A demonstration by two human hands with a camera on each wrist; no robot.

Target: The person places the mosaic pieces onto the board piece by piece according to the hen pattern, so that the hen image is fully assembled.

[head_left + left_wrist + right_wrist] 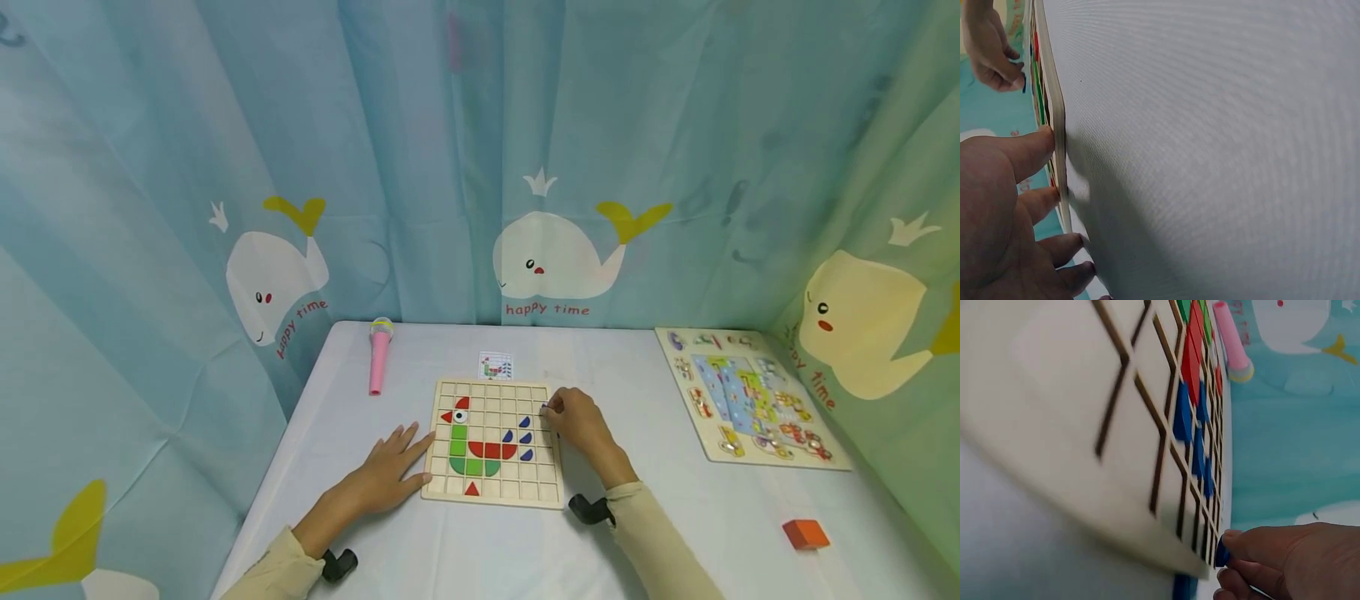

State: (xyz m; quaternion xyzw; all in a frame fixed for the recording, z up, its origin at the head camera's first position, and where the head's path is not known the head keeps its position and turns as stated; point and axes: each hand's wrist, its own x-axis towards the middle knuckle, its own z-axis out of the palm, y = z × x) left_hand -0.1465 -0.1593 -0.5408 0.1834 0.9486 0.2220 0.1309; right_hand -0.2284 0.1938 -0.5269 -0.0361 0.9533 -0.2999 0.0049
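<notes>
A wooden grid board (525, 492) lies in the middle of the table, bearing a bird picture made of red, green and blue pieces (480, 450). My left hand (408, 454) lies flat on the table, its straight fingers (1038, 150) touching the board's left edge. My right hand (551, 410) is at the board's upper right edge and pinches a small blue piece (1221, 555) between thumb and fingertips, just above the edge cells. Several blue pieces (1182, 412) sit in cells nearby.
A pink toy microphone (379, 357) lies at the back left, and a small pattern card (496, 365) sits behind the board. A second picture puzzle board (750, 396) is at the right, with an orange block (806, 533) near the front right. Curtains surround the table.
</notes>
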